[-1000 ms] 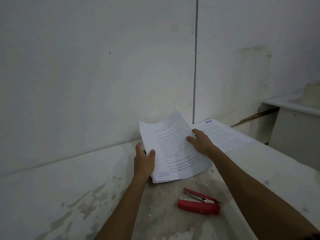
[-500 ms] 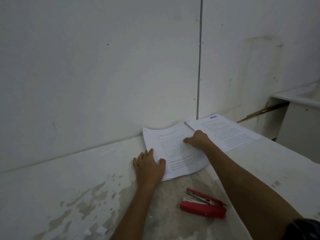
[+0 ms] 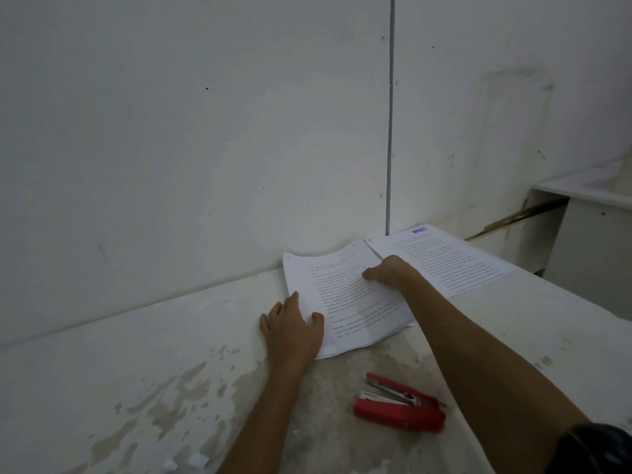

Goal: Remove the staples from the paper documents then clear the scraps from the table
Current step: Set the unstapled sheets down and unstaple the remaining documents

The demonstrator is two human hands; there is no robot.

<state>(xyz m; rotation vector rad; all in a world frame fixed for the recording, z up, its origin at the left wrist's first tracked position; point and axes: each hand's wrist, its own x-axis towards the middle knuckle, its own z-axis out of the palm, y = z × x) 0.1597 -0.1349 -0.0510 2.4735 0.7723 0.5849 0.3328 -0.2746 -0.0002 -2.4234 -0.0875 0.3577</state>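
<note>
A printed paper document [image 3: 345,295] lies flat on the worn white table [image 3: 136,354] against the wall. My left hand [image 3: 290,328] rests flat on the document's near-left corner, fingers spread. My right hand [image 3: 388,270] presses down on the document's far-right part, fingers bent. A second printed document [image 3: 451,258] with a blue heading lies just to the right, touching the first. A red stapler [image 3: 400,403] lies open on the table in front of the papers, below my right forearm. Small white paper scraps [image 3: 198,460] sit near the front edge.
The wall [image 3: 205,131] rises right behind the papers, with a grey vertical seam. A white cabinet or counter [image 3: 595,227] stands at the far right, beyond the table's end. The table top shows worn patches of bare grey.
The document was held up off the table a second ago; both hands have lowered it and it now lies flat. My left hand moved from gripping its edge to resting on it.
</note>
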